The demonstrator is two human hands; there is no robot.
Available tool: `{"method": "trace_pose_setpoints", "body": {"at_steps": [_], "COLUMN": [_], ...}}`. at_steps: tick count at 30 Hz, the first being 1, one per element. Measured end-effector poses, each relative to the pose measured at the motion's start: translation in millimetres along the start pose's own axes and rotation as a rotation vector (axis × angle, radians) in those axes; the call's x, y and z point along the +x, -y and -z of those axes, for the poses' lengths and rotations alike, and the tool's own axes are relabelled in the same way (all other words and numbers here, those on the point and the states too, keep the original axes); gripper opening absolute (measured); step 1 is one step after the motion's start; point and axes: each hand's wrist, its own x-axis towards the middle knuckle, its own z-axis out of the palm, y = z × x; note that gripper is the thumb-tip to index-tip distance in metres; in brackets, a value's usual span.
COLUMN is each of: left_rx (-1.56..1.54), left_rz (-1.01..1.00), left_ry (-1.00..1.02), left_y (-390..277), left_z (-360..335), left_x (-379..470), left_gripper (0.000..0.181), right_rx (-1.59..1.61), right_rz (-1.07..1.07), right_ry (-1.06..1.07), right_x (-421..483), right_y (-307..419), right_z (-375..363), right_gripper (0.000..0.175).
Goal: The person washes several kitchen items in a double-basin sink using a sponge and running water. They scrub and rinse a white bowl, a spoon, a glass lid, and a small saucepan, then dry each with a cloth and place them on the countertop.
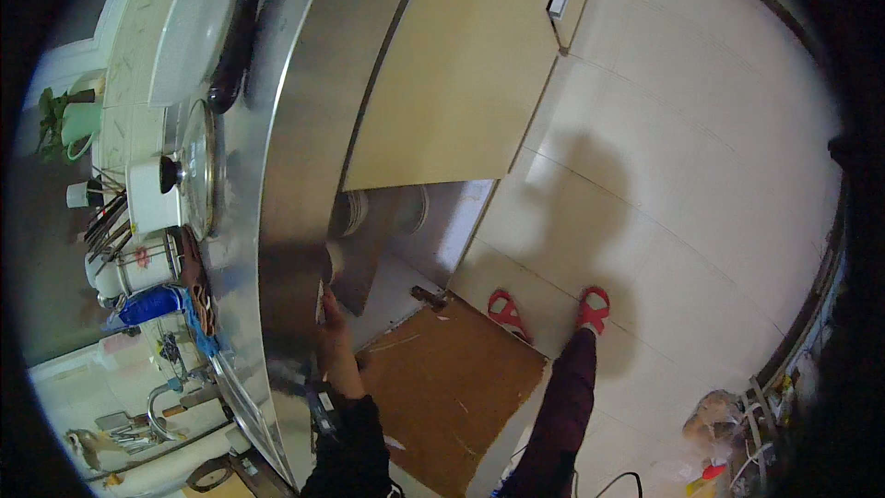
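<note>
My left hand (pixel 337 344), in a dark sleeve, reaches to the opening of a low cabinet under the steel counter (pixel 304 117). Its fingers touch a thin pale edge (pixel 320 301); a firm grip on it cannot be made out. Just beyond the fingertips, a pale rounded thing (pixel 334 263) is partly hidden by the counter's front. Stacked plates (pixel 356 211) stand inside on a shelf (pixel 370 259). The cabinet door (pixel 449 387) stands open beside my arm, showing its brown inner face and a hinge (pixel 429 297). My right hand is out of view.
Along the counter lie an eggplant (pixel 238 34), a white basin (pixel 193 34), a pot (pixel 152 194) with a glass lid (pixel 199 169), and a blue bag (pixel 148 306). A faucet (pixel 155 404) is beyond. My feet in red sandals (pixel 593 308) are near the door; plastic bags (pixel 715 422) lie at lower right.
</note>
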Motion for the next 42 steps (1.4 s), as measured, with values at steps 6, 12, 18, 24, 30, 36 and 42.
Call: {"method": "trace_pose_setpoints", "body": {"at_steps": [6,12,18,24,30,36,42], "left_rx": [1.851,2.346,1.378,0.791,0.776,0.926,1.179], "left_rz": [-0.650,-1.021,-0.391,0.189,0.459,0.046,-0.571], "left_ry": [0.011,-0.029,-0.189,-0.178,0.554,0.875,-0.071], "left_y": [19,14,2,57,67,-82,-241], "left_z": [-39,-11,32,4,-131,-173,-92], "left_x": [-3,25,73,-33,-182,-196,-93], "left_gripper": [0.043,0.035,0.033,0.031,0.029,0.025,0.020], "right_rx": [0.043,0.050,0.037,-0.043,-0.140,-0.257,-0.180], "right_rz": [-0.057,-0.079,-0.059,0.059,0.390,0.914,1.310], "right_ry": [-0.234,-0.380,-0.506,-0.674,-0.823,-0.810,-0.679], "right_x": [32,45,44,20,-36,-102,-121], "right_y": [9,10,8,29,113,240,349], "right_z": [10,18,28,57,88,67,-46], "right_gripper": [0.062,0.059,0.056,0.053,0.050,0.047,0.037]}}
